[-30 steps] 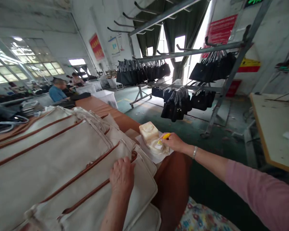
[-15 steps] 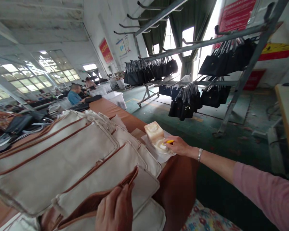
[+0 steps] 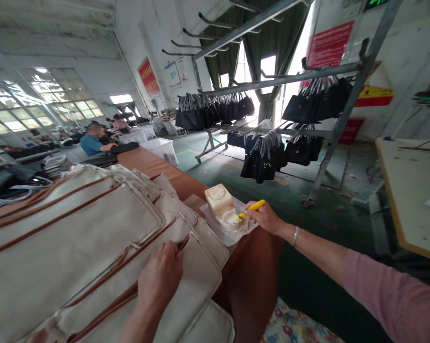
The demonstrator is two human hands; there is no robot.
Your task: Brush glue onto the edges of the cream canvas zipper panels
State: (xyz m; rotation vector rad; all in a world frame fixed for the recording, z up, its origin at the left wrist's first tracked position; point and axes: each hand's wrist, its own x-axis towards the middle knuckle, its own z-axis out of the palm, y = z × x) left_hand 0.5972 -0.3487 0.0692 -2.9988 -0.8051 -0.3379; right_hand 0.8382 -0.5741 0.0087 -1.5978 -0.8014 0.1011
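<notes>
My left hand [image 3: 161,269] is closed on the brown-trimmed top edge of a cream bag [image 3: 195,274], near the edge's far end. Between the fingers of my right hand [image 3: 267,218] is a yellow-handled brush [image 3: 257,205], its tip down at the rim of a cut-open white plastic container [image 3: 218,197]. Whitish stuff lies in the container's hollow. Under the container is a white sheet [image 3: 206,209] at the table's right edge. More cream bags [image 3: 75,224] with brown trim overlap in a pile to the left of my left hand.
A brown-covered table [image 3: 154,164] runs away ahead. Beyond its right side stands a metal rack [image 3: 329,157] with black bags [image 3: 261,162] on its arms. White bins [image 3: 161,150] stand beside the table, near a seated person [image 3: 91,140]. At right is another worktable [image 3: 408,190].
The view has swung slightly right. My left hand has moved up along the bag's edge, and the gap in its opening looks narrower. The brush handle now shows more and points up to the right.
</notes>
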